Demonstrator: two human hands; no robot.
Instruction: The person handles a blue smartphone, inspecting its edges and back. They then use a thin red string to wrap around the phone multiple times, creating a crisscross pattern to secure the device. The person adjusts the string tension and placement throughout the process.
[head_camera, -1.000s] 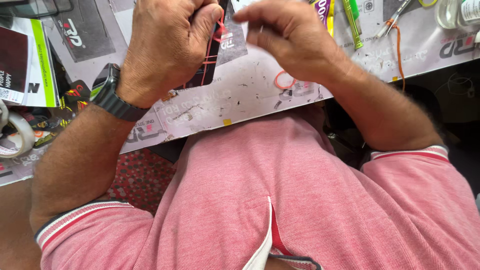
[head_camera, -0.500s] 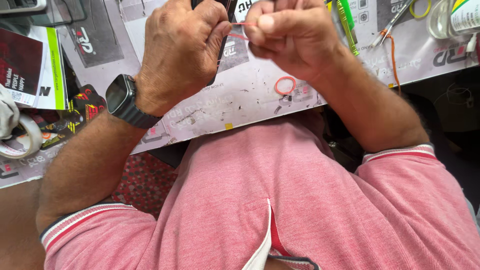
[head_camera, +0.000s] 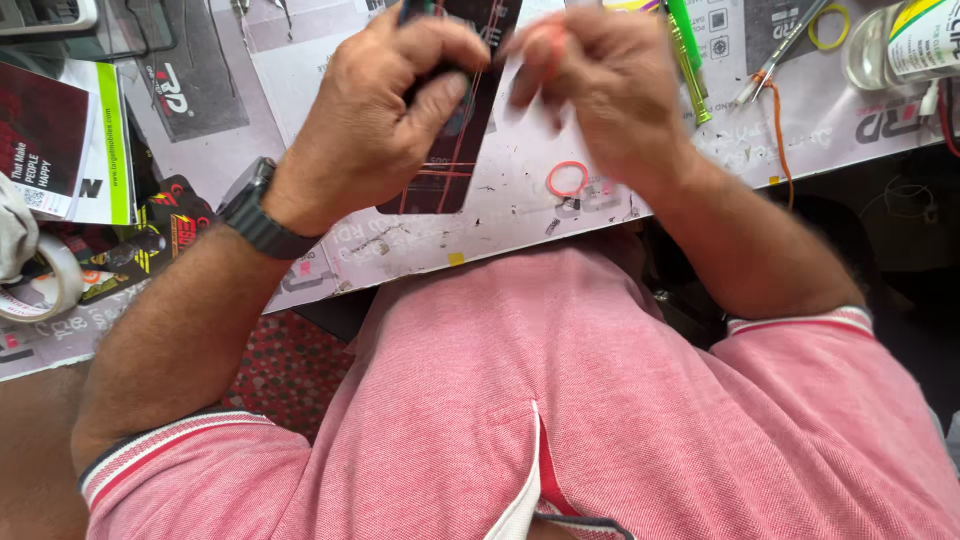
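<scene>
Tape roll (head_camera: 40, 285) sits far left on the bench. Left hand (head_camera: 375, 115) is clamped around a flat black device (head_camera: 455, 130), held above the mat. Right hand (head_camera: 610, 85) pinches a red rubber band (head_camera: 548, 45); another red band (head_camera: 567, 179) lies on the mat below, green pen (head_camera: 688, 55) beside.

Repair workbench — scarred mat (head_camera: 500, 215), tweezers (head_camera: 775, 60), tape roll (head_camera: 45, 285)

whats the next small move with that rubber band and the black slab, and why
Probably slip the stretched red rubber band in the right hand over the near end of the black slab that the left hand grips. The band sits right beside it, and red strands already cross the slab lower down.
</scene>
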